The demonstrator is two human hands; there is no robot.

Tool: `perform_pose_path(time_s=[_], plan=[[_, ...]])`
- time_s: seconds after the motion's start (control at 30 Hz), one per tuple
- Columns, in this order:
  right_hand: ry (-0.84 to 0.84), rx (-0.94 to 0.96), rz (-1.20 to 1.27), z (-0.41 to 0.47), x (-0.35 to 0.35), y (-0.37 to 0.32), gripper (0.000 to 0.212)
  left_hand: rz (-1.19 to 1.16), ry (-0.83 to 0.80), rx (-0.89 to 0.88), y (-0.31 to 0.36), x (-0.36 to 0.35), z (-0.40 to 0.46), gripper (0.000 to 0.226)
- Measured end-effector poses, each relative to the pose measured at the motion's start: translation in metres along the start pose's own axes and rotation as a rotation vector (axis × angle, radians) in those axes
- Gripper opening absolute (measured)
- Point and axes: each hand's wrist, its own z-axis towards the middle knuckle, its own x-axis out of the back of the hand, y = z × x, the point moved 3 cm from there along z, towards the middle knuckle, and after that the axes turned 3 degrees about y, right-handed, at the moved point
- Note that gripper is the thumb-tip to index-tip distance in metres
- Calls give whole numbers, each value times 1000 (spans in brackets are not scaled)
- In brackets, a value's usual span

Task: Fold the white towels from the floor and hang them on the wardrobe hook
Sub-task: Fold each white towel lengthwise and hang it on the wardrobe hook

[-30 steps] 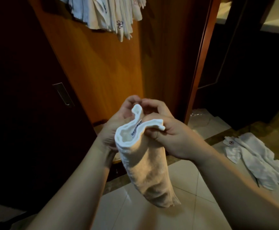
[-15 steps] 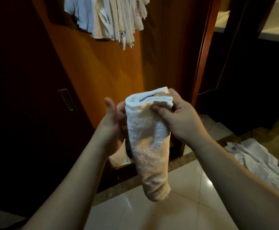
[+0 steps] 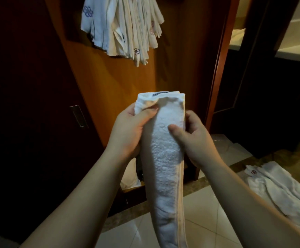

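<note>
We hold a white terry towel [image 3: 165, 158] upright in front of us, folded lengthwise into a long narrow strip that hangs from our hands down toward the tiled floor [image 3: 208, 221]. Its pile is nubbly and looped, and a flat woven band runs along its right edge toward the lower end. At the top, the fold shows several stacked layers with a small dark-printed label [image 3: 160, 94] peeking out along the upper rim. Our left hand [image 3: 127, 129] grips the upper left of the towel, its thumb pressed over a bunched corner of cloth and its fingers wrapped out of sight behind. Our right hand [image 3: 190, 136] clasps the towel from the right a little lower, thumb laid across the front face and fingers curled round the back edge. The towel's lower end passes out of view at the bottom edge. Above us, a bundle of hung towels [image 3: 126, 27] drapes against the orange-brown wardrobe panel [image 3: 110, 83], some with small embroidered flower marks in blue and purple; the hook itself is hidden. To the left is a dark door with a recessed metal handle [image 3: 78, 116]. On the floor at lower right lies a rumpled heap of white towels [image 3: 279, 187], one showing a small reddish flower mark, well apart from the one in our hands.
</note>
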Motion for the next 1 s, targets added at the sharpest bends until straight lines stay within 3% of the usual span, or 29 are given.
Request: perform_pose_path(time_s=[0.17, 0.3, 0.5, 0.6, 0.7, 0.8, 0.93, 1.0], plan=[[-65, -109, 42, -21, -6, 39, 36, 0, 101, 24, 12, -4, 10, 16], [-147, -301, -19, -20, -8, 59, 74, -37, 44, 34, 25, -8, 16, 18], [-95, -186, -215, -8, 5, 43, 67, 72, -33, -19, 52, 1, 31, 21], [-104, -110, -261, 0, 6, 37, 7, 99, -80, -38, 62, 6, 35, 18], [-126, -9, -309, 4, 10, 31, 5, 84, -85, -47, 65, 10, 39, 19], [-145, 60, -368, 7, 13, 27, 22, -14, -64, -21, 63, 8, 42, 23], [-196, -47, -412, 5, 16, 41, 28, -116, -46, -11, 65, 4, 46, 22], [-236, -115, -345, 2, 16, 41, 45, -129, -86, -17, 67, 3, 48, 25]])
